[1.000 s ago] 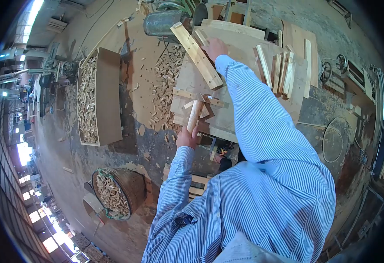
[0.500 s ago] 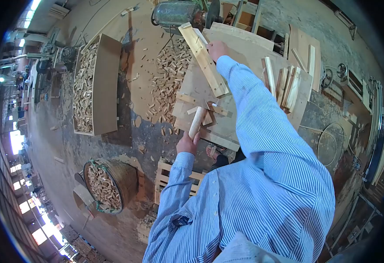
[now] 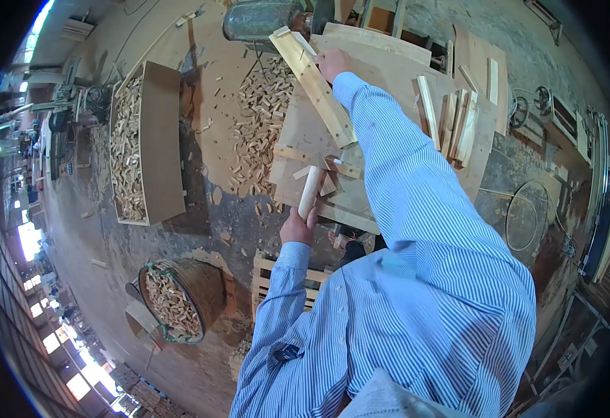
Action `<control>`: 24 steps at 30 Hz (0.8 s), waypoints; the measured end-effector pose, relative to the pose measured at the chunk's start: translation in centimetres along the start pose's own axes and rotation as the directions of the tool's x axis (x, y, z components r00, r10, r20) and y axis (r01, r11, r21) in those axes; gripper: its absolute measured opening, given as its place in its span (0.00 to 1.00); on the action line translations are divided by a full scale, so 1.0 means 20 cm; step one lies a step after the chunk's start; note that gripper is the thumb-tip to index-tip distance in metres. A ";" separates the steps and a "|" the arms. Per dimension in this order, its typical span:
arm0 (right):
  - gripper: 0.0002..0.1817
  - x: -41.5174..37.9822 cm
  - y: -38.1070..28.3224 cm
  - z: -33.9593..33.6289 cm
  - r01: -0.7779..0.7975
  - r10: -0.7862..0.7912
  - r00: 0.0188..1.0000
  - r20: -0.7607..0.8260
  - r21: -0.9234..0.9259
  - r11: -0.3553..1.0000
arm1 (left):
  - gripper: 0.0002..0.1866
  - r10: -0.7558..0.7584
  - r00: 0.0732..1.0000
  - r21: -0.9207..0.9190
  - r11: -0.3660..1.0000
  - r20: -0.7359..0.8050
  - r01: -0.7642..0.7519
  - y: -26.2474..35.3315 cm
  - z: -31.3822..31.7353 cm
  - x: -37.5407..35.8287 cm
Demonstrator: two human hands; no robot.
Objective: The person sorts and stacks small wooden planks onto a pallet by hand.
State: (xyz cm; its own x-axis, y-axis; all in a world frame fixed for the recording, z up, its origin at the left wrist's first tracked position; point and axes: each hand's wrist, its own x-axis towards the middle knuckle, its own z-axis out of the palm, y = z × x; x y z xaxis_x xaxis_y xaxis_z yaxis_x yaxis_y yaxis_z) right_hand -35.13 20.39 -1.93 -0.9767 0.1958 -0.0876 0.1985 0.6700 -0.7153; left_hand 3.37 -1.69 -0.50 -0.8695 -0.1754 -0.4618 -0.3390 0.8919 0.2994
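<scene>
My left hand (image 3: pixel 297 228) is closed round the lower end of a pale, rounded wooden stick (image 3: pixel 310 191). The stick's upper end lies by small wood offcuts (image 3: pixel 328 184) on the near part of the worktable (image 3: pixel 388 90). Just beyond it, what looks like a saw blade (image 3: pixel 323 161) stands up through the table. My right hand (image 3: pixel 333 64) is at the far end of a long yellowish plank (image 3: pixel 315 87), closed on a pale wooden strip (image 3: pixel 303 43) alongside it. Its fingertips are partly hidden.
Several wood strips (image 3: pixel 458 129) lie on the table's right side. A motor (image 3: pixel 260 21) stands beyond. Cut wood pieces (image 3: pixel 260 125) cover the floor at left, near a filled wooden box (image 3: pixel 162 139) and a basket (image 3: pixel 207 296). A slatted pallet (image 3: pixel 263 279) sits below my left hand.
The view has shifted slightly, so the table and plank appear higher and further left. Both hands keep their holds, with little visible movement relative to the table.
</scene>
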 end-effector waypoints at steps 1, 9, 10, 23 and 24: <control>0.12 0.03 0.01 0.01 -0.006 0.006 1.000 -0.001 0.002 1.000 | 0.28 0.002 1.000 0.005 1.000 0.003 -0.002 0.02 0.00 0.02; 0.14 0.31 0.11 0.04 0.056 -0.063 0.993 -0.099 -0.079 0.995 | 0.31 0.003 1.000 0.039 0.999 -0.019 -0.002 0.18 -0.01 0.18; 0.14 0.35 0.13 0.05 0.055 -0.062 0.993 -0.097 -0.073 0.996 | 0.31 0.000 1.000 0.044 0.999 -0.021 0.001 0.20 -0.02 0.19; 0.21 0.20 0.15 -0.11 0.152 -0.154 0.985 -0.072 -0.032 0.988 | 0.32 0.036 0.995 0.011 0.999 -0.096 -0.035 0.20 -0.02 0.16; 0.20 0.16 0.16 -0.12 0.132 -0.136 0.986 -0.099 -0.045 0.990 | 0.32 0.035 0.995 -0.001 0.999 -0.091 -0.035 0.18 -0.01 0.15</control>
State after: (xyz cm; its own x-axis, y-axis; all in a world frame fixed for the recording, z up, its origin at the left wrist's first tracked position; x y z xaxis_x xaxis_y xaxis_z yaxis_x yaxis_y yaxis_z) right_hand -37.35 24.85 -2.72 -0.9818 0.1723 0.0794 0.0709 0.7214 -0.6889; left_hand -0.57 0.94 -0.56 -0.9099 -0.1811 -0.3733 -0.3084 0.8970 0.3166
